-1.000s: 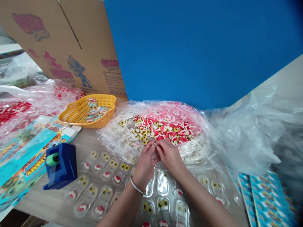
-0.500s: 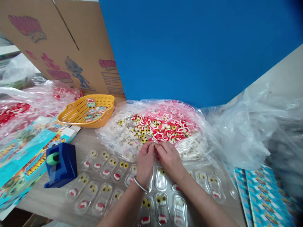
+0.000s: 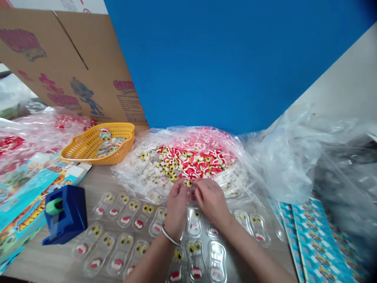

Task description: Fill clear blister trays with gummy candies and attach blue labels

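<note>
My left hand (image 3: 177, 204) is closed in a pinch at the front edge of the candy pile (image 3: 191, 163). Its fingertips hold one end of a yellow-and-black pair of gummy eyes (image 3: 187, 183). My right hand (image 3: 210, 198) is also pinched, with its fingertips at the other end of that pair. The pile mixes similar eyes with red-and-white gummy teeth, lying on an opened clear plastic bag (image 3: 132, 173). Below my hands stand rows of clear plastic blister trays (image 3: 194, 223). Many hold eyes at the top and teeth at the bottom; my forearms hide some.
A yellow basket (image 3: 70, 151) with small packs stands at back left, before a cardboard box (image 3: 100, 59). A blue tape dispenser (image 3: 72, 214) is at left, beside printed card (image 3: 32, 208). Behind rises a blue panel (image 3: 206, 59). Plastic bags (image 3: 288, 165) and printed cards (image 3: 312, 232) lie right.
My fingertips have parted slightly, so the pair of gummy eyes now shows between them. The whole view has shifted a little, moving the surroundings left in the picture.
</note>
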The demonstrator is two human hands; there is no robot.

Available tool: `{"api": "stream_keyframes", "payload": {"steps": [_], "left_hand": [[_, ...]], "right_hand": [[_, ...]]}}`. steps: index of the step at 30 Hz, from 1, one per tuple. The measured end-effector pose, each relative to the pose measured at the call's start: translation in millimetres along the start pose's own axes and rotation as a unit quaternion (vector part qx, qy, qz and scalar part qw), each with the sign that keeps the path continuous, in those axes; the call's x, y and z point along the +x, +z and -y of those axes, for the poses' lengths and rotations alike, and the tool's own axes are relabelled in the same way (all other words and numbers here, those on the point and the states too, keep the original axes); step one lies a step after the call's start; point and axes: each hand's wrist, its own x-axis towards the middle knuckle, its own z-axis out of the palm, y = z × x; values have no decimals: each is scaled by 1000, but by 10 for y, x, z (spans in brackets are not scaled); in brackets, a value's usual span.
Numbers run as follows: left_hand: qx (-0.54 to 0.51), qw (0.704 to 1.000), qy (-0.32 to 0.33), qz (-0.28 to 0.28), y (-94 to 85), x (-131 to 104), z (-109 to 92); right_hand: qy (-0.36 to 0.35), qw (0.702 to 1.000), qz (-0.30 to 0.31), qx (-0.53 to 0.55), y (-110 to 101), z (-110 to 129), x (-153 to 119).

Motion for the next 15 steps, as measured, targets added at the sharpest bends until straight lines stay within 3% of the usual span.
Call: {"api": "stream_keyframes", "payload": {"steps": [3,8,12,15], "left_hand": [[3,1000,4,-21,3,-10,-55],[-13,999,-10,-31,-44,-21,-72],[-30,999,-13,-18,-78,-10,-72],[-53,998,-21,-3,-70,-24,-100]], "right_hand": [[90,996,28,-2,-4,-121,292],[176,979,54,-86,171,-209,790],[193,975,67,-89,288,-209,997],[171,984,32,-25,210,-201,936]]}}
